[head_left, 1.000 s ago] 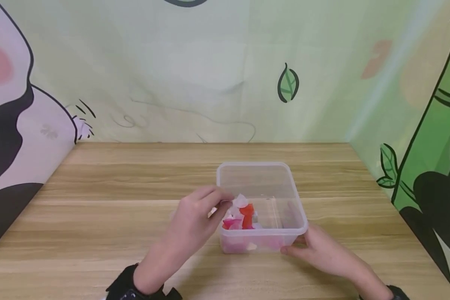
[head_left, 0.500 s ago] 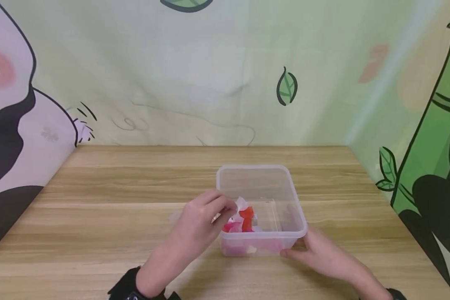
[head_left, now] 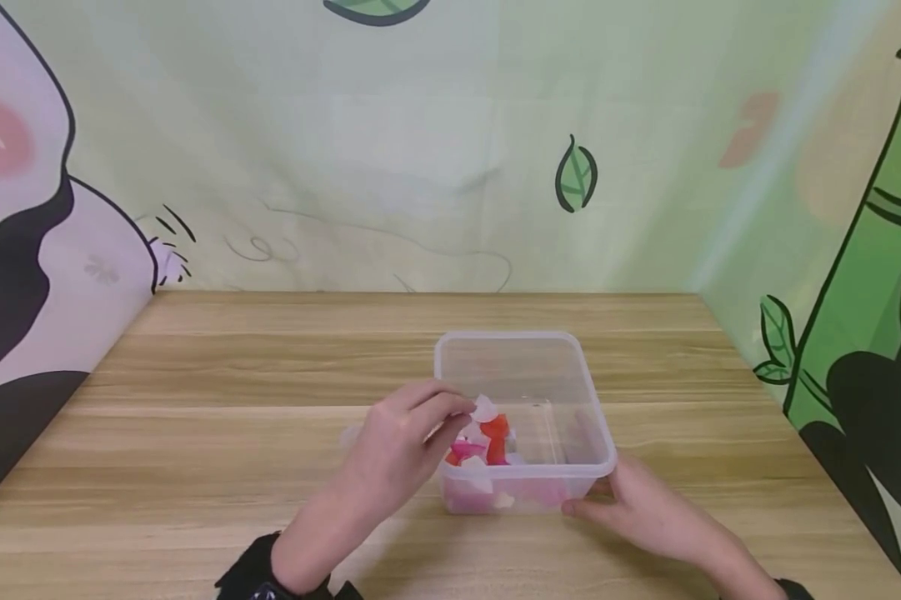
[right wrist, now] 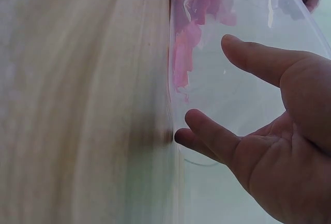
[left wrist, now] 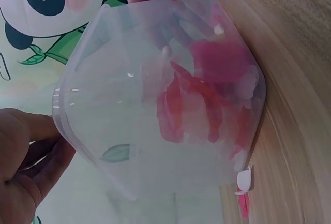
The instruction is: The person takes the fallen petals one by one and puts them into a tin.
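A clear plastic box [head_left: 527, 471] without a lid stands on the table, holding red petals [head_left: 498, 433], pink petals [left wrist: 220, 61] and pale petals. They look like artificial flower petals and lie towards its left side. My left hand [head_left: 401, 433] hangs at the left rim with bent fingers, and nothing shows between its fingertips. A pale petal [head_left: 474, 467] lies just below them inside the box. My right hand [head_left: 648, 508] holds the near right corner, thumb on the front wall and fingers along the right side. Part of the petal heap is hidden behind my left hand.
On the table beside the box lie a white petal [left wrist: 244, 180] and a pink petal [left wrist: 243, 203]. A pale, see-through piece [head_left: 350, 435] shows behind my left hand. A printed cloth backdrop [head_left: 307, 150] stands behind the wooden table [head_left: 217, 433].
A pale petal has come into view by the box's front wall, below my left fingertips. The left hand has shifted slightly right since the first frame. The right hand stays at its corner.
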`<state>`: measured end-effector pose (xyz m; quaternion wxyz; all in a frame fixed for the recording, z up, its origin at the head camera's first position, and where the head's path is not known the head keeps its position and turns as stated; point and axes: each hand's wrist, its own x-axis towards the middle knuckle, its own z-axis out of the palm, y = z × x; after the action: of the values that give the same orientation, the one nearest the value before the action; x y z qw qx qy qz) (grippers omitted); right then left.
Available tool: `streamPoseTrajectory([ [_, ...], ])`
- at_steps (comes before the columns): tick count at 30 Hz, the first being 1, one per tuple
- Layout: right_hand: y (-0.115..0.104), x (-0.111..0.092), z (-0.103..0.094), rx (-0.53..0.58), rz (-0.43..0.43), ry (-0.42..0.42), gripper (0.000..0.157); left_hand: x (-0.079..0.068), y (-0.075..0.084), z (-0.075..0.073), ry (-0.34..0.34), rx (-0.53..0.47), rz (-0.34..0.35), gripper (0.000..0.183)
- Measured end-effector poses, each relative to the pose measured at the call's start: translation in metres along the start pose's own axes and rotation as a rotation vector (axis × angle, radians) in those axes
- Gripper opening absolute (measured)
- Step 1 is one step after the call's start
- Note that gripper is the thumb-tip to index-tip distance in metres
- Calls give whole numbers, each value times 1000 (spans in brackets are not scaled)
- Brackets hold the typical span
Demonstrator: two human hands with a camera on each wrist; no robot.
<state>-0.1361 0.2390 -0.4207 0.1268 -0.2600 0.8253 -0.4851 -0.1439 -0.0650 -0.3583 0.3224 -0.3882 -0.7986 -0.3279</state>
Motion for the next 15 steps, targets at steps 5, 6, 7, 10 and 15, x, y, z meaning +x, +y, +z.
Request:
streamPoseTrajectory([
  [5,0,0,0,-1,0,3,86,1,-5,-6,49,21,-33,24],
  [6,0,0,0,-2,0,3,85,2,-7,-8,55,22,-44,24],
  [7,0,0,0,-3,0,3,85,2,-8,-9,59,24,-55,24],
  [10,0,0,0,-6,1,3,84,2,-13,-14,50,35,-90,24],
  [15,0,-1,0,-5,-8,1,84,1,-19,-18,-19,72,-143,22],
])
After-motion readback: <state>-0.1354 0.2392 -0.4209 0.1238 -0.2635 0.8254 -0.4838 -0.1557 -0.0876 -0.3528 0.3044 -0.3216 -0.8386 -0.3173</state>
